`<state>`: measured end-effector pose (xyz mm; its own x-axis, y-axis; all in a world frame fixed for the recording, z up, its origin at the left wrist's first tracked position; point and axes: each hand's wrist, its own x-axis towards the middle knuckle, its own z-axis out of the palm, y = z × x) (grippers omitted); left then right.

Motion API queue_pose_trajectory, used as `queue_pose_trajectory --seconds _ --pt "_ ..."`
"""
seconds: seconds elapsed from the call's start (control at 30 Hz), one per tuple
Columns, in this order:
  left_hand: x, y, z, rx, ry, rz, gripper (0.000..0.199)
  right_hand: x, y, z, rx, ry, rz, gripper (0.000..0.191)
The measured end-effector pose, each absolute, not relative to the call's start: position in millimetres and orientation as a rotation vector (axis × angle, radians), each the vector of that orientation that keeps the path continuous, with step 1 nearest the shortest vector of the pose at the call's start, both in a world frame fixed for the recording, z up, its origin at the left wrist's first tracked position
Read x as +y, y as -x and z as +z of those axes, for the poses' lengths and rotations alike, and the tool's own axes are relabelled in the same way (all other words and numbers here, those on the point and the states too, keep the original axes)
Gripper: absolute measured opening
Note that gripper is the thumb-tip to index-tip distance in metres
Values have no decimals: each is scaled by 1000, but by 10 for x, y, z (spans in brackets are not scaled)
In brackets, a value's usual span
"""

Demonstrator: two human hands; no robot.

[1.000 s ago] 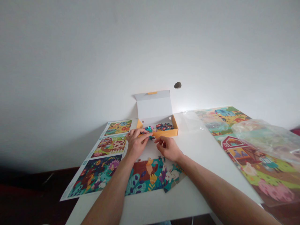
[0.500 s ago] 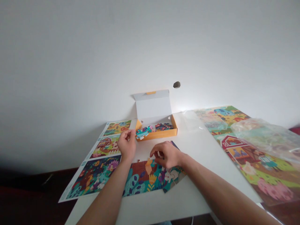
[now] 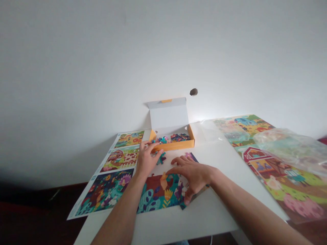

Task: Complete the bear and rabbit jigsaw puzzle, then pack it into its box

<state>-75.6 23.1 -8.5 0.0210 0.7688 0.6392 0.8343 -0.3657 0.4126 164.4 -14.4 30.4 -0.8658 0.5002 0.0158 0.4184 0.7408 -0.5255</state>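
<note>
A partly assembled jigsaw puzzle (image 3: 160,195) with a forest picture lies on the white table in front of me. My right hand (image 3: 192,175) rests over its right part, fingers spread, covering some of the picture. My left hand (image 3: 148,158) is at the front left corner of the orange box (image 3: 176,145), its thumb and fingers apart. Just below the left thumb is a teal puzzle piece (image 3: 160,158); it appears loose on the table. More puzzle pieces (image 3: 180,137) lie heaped inside the box. Beyond my right fingers a purple and dark section (image 3: 190,156) shows.
The box's lid (image 3: 168,114) stands raised against the wall. On the left lies a reference sheet (image 3: 107,190) with several pictures. A large farm and animal poster (image 3: 286,183) lies on the right, partly under clear plastic bags (image 3: 288,146).
My left hand has come down and opened, and the teal piece it held is now lower, beneath its thumb. My right hand's fingers have spread and flattened over the puzzle.
</note>
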Motion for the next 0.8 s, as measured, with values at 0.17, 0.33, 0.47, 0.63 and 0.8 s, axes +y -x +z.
queue_pose_trajectory --seconds 0.17,0.33,0.47,0.63,0.8 --pt "256 789 -97 -1713 2132 -1276 24 -154 -1656 289 -2823 752 713 89" --pt "189 783 -57 -1699 2183 -1264 16 -119 -1602 269 -2795 713 673 77" --pt "158 802 -121 -1697 2594 -992 25 -114 -1555 240 -2767 730 637 68" --pt "154 819 -154 -1743 2787 -835 39 -85 -1527 201 -2714 810 599 65" --pt "123 766 -71 -1799 2840 -850 32 -6 -1557 154 -2544 937 614 49"
